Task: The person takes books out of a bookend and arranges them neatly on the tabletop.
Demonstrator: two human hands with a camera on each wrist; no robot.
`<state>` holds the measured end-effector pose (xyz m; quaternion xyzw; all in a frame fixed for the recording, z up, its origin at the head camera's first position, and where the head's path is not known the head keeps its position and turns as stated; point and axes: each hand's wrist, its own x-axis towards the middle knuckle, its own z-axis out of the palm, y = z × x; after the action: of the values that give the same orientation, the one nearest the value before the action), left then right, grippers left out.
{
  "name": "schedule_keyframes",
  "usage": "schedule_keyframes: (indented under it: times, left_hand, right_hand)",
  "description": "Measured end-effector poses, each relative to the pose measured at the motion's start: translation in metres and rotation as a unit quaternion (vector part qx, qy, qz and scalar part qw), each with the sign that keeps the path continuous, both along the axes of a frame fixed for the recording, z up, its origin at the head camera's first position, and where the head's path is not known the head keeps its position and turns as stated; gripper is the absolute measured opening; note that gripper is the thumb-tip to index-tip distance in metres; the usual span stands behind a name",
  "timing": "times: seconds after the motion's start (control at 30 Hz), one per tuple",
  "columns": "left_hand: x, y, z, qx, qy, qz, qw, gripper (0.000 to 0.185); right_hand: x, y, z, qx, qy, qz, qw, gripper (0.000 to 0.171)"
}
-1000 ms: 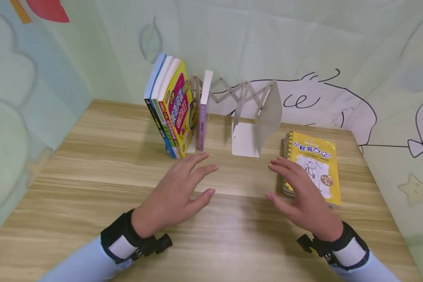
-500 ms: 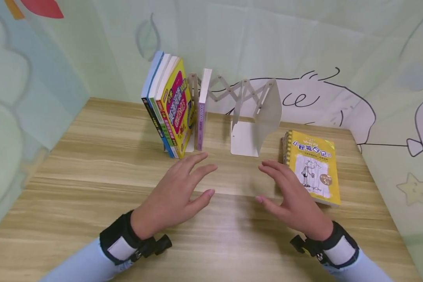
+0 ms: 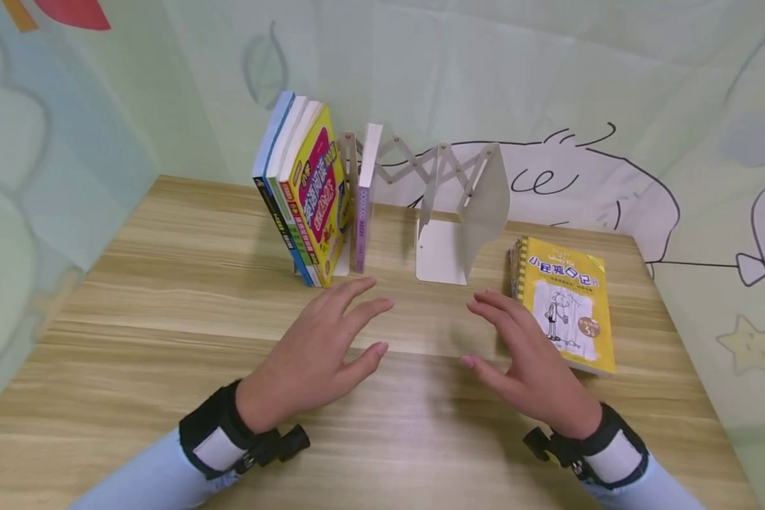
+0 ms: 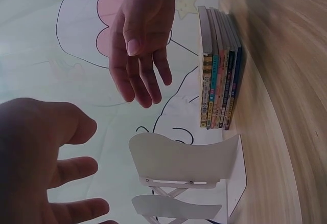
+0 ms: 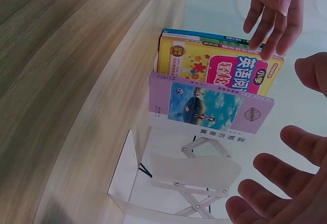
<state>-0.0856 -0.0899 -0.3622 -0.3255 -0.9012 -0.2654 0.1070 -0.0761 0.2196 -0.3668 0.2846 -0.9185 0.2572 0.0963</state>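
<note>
Both hands hover over the wooden desk (image 3: pixel 166 340), fingers spread and holding nothing. My left hand (image 3: pixel 321 343) is in front of several upright books (image 3: pixel 306 195) that lean against a white folding book stand (image 3: pixel 446 205); a thin purple book (image 3: pixel 365 202) stands just right of them. My right hand (image 3: pixel 519 347) is beside a stack of flat books with a yellow cover (image 3: pixel 567 301) on top, apart from it. The left wrist view shows the right hand (image 4: pixel 140 40), the stack's spines (image 4: pixel 219 65) and the stand's plate (image 4: pixel 189 157). The right wrist view shows the purple book (image 5: pixel 209 106) and yellow book (image 5: pixel 219 68).
Pale green printed cloth walls (image 3: pixel 548 85) close in the desk at the back and both sides. The stand's right end plate (image 3: pixel 484 205) stands between the purple book and the flat stack, with an open slot between them.
My right hand has slid left off the yellow-covered stack and now hovers beside it. The left hand has stayed where it was.
</note>
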Motion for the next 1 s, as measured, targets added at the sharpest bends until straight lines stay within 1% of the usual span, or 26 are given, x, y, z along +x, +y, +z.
schedule_keyframes:
  times: [0.23,0.43,0.6,0.83,1.0]
  left_hand:
    - [0.001,-0.001,0.001,-0.005,-0.010,0.004,0.9999,0.049]
    - [0.000,0.000,0.000,-0.006,-0.007,0.004,0.9999,0.049]
    - [-0.002,-0.001,0.000,-0.010,-0.007,0.008,0.9999,0.049]
    - [-0.007,-0.005,0.001,0.001,0.004,0.015,0.9999,0.050]
    - [-0.016,-0.006,0.003,0.002,0.001,0.023,0.9997,0.050]
  right_hand:
    - [0.000,0.000,-0.003,-0.010,0.001,0.005,1.000,0.071]
    - [-0.002,0.000,-0.005,-0.006,0.005,0.004,1.000,0.070]
    - [-0.003,-0.002,-0.004,-0.004,-0.001,0.001,1.000,0.070]
    - [-0.003,-0.006,-0.005,0.002,-0.013,-0.001,1.000,0.068]
    - [-0.002,-0.006,-0.007,0.006,-0.009,-0.004,1.000,0.068]
